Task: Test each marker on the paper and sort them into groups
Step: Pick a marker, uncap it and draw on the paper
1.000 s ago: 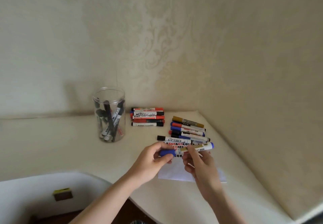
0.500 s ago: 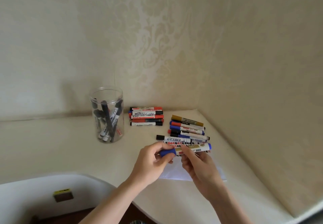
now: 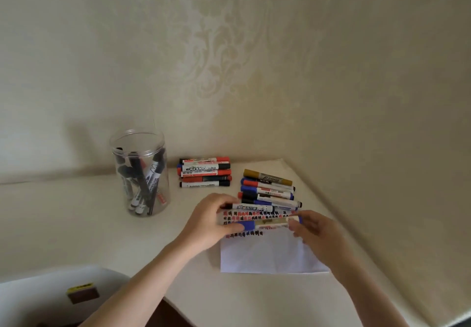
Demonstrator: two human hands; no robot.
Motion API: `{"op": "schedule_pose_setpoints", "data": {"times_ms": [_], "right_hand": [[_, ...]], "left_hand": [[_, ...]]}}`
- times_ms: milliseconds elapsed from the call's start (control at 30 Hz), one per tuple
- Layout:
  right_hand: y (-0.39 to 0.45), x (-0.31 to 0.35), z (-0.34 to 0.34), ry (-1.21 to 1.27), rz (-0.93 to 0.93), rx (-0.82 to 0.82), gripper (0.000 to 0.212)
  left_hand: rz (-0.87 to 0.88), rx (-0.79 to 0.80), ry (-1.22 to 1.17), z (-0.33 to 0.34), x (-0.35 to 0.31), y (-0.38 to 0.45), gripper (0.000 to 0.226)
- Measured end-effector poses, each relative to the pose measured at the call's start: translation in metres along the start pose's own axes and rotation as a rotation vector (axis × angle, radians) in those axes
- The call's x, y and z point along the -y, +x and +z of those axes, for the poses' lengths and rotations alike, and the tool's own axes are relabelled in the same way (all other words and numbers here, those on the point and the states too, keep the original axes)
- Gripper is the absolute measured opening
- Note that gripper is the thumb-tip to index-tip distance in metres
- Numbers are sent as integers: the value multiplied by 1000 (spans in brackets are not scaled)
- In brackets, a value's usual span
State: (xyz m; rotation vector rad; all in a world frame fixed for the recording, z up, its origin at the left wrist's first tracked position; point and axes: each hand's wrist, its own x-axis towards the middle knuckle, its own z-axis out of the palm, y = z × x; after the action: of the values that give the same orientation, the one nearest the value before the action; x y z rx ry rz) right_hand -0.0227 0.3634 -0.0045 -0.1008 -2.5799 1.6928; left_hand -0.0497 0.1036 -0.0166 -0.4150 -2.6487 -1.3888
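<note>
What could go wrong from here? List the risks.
1. Both hands, left hand and right hand, grip the blue marker low over the paper; pulling the cap could jerk and smear marks.
2. The right group lies close by; an elbow or wrist could scatter it.

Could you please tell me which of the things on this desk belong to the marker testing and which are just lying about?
Belonging to the job:
- blue-capped white marker, held by the left hand and right hand
- white paper sheet with red and black test marks
- clear plastic jar of markers
- far stack of red and black markers
- right-hand row of mixed markers

Just lying about:
- small yellow-topped brown block
</note>
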Motion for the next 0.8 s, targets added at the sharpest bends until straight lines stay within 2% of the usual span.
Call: {"op": "schedule_pose_setpoints", "data": {"times_ms": [67, 133, 333, 433, 533, 600, 667, 733, 800], "right_hand": [[13, -8, -7, -23, -22, -149, 7], [24, -14, -7, -33, -39, -218, 8], [38, -18, 15, -106, -83, -197, 12], [41, -14, 21, -238, -83, -185, 22], [49, -25, 20, -479, -146, -264, 52], [52, -27, 16, -379, -116, -185, 77], [55, -28, 15, -308, -107, -40, 90], [61, -30, 16, -358, -119, 48, 91], [68, -29, 16, -427, -117, 99, 86]], "left_hand": [[-47, -97, 134, 0, 5, 12, 48], [-104, -124, 241, 5, 10, 20, 48], [-133, -104, 234, 30, 8, 39, 36], [-98, -93, 144, 40, 4, 41, 43], [-53, -102, 96, 44, 3, 40, 58], [-27, -65, 110, 44, 7, 42, 63], [-20, 42, 139, 45, 11, 46, 74], [-19, 167, 192, 47, 9, 49, 81], [37, 225, 219, 51, 7, 55, 75]]}}
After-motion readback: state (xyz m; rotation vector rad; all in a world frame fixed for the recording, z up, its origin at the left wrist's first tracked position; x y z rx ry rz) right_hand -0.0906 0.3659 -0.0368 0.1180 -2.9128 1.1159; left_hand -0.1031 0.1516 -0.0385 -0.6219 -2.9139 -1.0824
